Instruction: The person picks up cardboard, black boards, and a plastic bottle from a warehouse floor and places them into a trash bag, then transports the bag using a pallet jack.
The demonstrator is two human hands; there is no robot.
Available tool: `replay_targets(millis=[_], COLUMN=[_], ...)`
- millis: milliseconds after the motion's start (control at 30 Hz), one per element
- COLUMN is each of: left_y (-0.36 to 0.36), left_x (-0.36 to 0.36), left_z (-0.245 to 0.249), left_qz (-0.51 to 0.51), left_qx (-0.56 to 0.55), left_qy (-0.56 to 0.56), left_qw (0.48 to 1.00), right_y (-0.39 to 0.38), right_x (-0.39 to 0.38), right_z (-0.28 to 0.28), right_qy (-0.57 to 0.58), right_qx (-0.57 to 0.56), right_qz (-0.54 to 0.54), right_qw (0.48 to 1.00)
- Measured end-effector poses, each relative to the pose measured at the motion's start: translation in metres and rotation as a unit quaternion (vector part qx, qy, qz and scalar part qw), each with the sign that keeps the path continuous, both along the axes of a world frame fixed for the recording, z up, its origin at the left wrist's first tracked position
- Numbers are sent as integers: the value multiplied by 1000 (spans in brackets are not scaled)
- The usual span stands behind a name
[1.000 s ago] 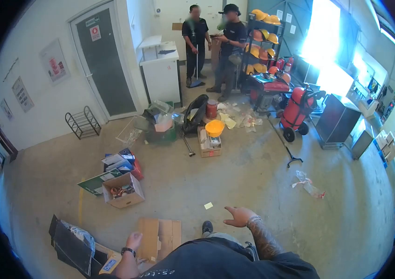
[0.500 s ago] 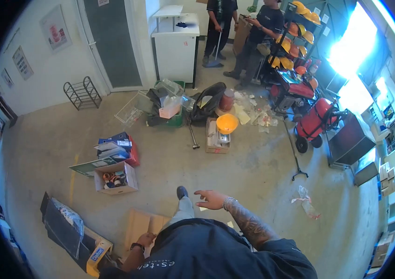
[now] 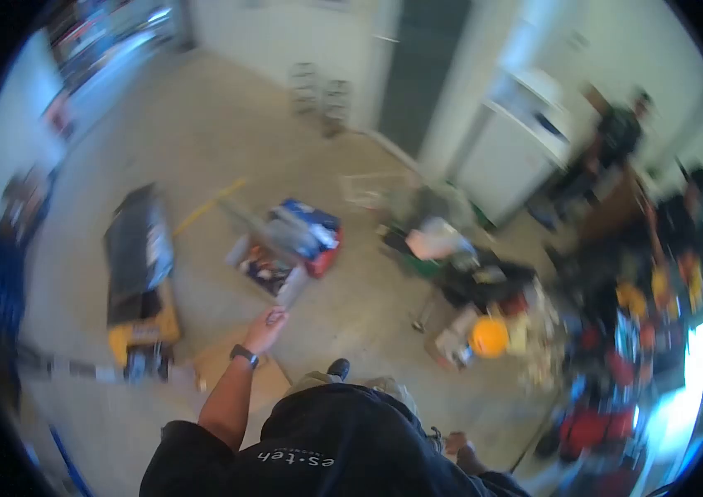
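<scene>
My left hand (image 3: pixel 264 330), with a dark watch on its wrist, is stretched forward over the floor, its fingers curled closed with nothing showing in them. Just beyond it stands an open cardboard box (image 3: pixel 291 291) of mixed small items, beside blue binders (image 3: pixel 306 225) in a red container. A flattened piece of cardboard (image 3: pixel 262 369) lies under my left forearm. Low by my right hip is my right hand (image 3: pixel 457 445), its fingers smeared by motion.
To the left lies a black and yellow piece of equipment (image 3: pixel 138 265). A yellow helmet (image 3: pixel 489 336) sits on a box ahead right, near a pile of bags and a green crate (image 3: pixel 418 263). Two people stand at the far right. A red tank (image 3: pixel 596 429) is at lower right.
The view has swung left, so the room appears shifted right and blurred. My left hand has come up and forward; my right hand has dropped back to my side.
</scene>
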State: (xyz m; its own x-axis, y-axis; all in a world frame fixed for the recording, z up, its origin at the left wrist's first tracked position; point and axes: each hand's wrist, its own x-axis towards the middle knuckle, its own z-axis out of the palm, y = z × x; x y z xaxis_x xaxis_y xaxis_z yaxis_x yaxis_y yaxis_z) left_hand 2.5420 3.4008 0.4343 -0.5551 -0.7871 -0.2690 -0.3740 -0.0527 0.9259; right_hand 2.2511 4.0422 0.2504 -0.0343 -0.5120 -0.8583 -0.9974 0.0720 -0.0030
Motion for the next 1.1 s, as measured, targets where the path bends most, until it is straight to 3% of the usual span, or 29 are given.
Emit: replay_targets(millis=[33,67,100,133,167,200,267,300,367,433,467,500,567,600,667,700,733,767,833,900,933,1000,1033,1100], left_y=[13,36,63,94,137,183,296,353,475,562,595,636,714,723,739,713,704,692,671,670,684,695,705,716], left_x=[25,45,60,91,124,153,206,218,222,207,188,176,129,97,41,17,-14,-34,-48,-34,-21,15,36,128], left_z=[-1,-7,-17,-48,-80,-104,-137,-131,-114,-85,-65,-81,-114,-96,-119,-72,-111,-138,-157,-172,-185,-193,-193,-83], left_qz=[66,115,158,236,298,357,439,477,554,523,569,610,748,731,680,676,680,664,659,675,680,694,699,702], left_qx=[-6,-11,-12,45,45,45,131,164,223,327,326,338,324,379,497,484,520,514,431,317,247,185,212,459], left_qy=[0,-23,-46,-51,-76,-102,-230,-280,-320,-362,-336,-317,-236,-231,-137,-88,-58,1,154,289,346,401,405,316], left_qw=[998,993,986,969,950,928,858,816,735,699,676,643,528,519,521,548,514,543,597,601,597,569,549,443], right_y=[32,27,-2,-63,-159,-197,-307,-351,-425,-486,-510,-527,-555,-564,-568,-561,-557,-548,-514,-487,-467,-452,-432,-410], right_x=[-47,-73,-105,-134,-148,-200,-186,-199,-217,-219,-207,-178,-131,-103,-23,23,66,110,196,269,310,381,402,460], right_z=[-107,-137,-133,-73,40,9,117,128,134,108,117,131,104,90,62,52,41,34,25,11,11,19,33,56], right_qy=[-203,-358,-298,-227,-151,-60,-4,36,-171,-351,-337,-311,-314,-308,-308,-305,-307,-310,-323,-341,-351,-384,-407,-378], right_qx=[-9,-42,-64,-79,-87,-158,-424,-413,-437,-492,-386,-277,-237,-214,-149,-117,-84,-55,-3,33,53,62,62,70], right_qz=[-397,-712,-666,-612,-557,-316,-319,-317,-364,-263,-312,-351,-303,-274,-199,-158,-113,-66,45,185,304,363,394,400], right_qw=[895,603,681,753,812,934,848,853,805,752,800,839,868,886,918,932,941,947,945,921,884,847,821,832])
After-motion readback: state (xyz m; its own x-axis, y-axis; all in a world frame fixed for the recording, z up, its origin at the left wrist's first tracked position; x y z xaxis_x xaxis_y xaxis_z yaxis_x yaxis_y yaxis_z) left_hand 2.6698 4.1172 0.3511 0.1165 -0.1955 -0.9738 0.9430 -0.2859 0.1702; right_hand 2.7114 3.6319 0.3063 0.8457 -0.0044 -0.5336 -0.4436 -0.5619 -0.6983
